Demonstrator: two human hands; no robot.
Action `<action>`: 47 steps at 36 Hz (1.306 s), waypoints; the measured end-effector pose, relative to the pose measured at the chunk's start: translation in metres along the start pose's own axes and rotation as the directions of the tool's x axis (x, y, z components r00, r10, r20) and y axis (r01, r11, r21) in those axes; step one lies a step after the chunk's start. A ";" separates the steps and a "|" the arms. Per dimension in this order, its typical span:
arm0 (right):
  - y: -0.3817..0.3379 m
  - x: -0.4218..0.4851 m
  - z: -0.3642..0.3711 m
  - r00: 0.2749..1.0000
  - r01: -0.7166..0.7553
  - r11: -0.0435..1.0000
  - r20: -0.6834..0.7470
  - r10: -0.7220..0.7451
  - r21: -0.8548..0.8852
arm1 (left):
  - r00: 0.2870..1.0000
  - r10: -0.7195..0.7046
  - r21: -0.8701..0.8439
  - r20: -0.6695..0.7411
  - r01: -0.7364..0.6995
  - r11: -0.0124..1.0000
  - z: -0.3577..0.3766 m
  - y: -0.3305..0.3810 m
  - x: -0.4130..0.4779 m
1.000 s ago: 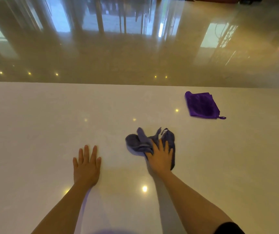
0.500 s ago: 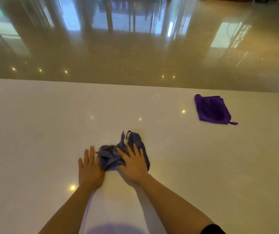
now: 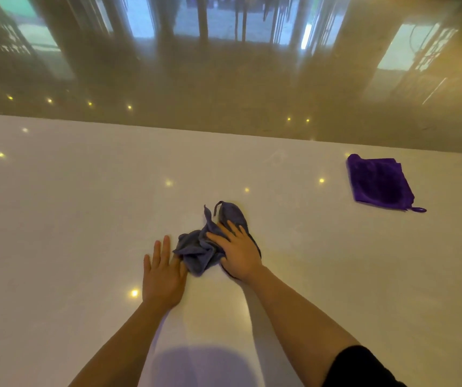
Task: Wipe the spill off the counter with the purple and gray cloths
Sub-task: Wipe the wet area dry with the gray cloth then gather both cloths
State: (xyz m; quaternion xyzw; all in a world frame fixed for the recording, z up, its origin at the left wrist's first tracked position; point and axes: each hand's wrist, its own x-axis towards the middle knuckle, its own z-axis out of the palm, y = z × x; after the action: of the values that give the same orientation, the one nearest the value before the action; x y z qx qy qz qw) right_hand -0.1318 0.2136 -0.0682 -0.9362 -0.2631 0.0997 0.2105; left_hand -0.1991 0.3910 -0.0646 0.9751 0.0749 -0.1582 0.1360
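Gray cloth [image 3: 207, 244], bunched and crumpled, lies on the pale glossy counter [image 3: 56, 219] between the person's two hands. The right hand [image 3: 239, 254] presses flat on its right half, fingers [image 3: 218, 236] spread wide and laid over the fabric rather than curled round it; a twisted corner and a small hanging loop stick out just past the fingertips, away from the person. The left hand [image 3: 162, 275] lies palm down on the bare counter, fingers straight and close together, holding nothing; the cloth's left folds sit just beside its index finger and thumb, touching or very nearly so.

Well beyond the right hand's fingers, off to the right and near the counter's far edge, the purple cloth [image 3: 379, 182] lies folded flat, apart from both hands, its little loop pointing to the right. Small ceiling lights glint on the counter surface. No spill can be made out on the sheen.
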 end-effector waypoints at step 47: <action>-0.002 -0.052 -0.005 0.968 -0.250 0.955 0.058 0.244 0.159 | 1.000 -0.006 0.028 -0.007 0.006 1.000 0.000 0.001 -0.002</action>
State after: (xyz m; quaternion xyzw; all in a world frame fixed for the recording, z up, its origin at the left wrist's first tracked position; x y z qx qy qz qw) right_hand -0.1750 0.1862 -0.0591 -0.9391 -0.1387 0.1641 0.2682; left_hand -0.2010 0.3895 -0.0638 0.9772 0.0759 -0.1563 0.1217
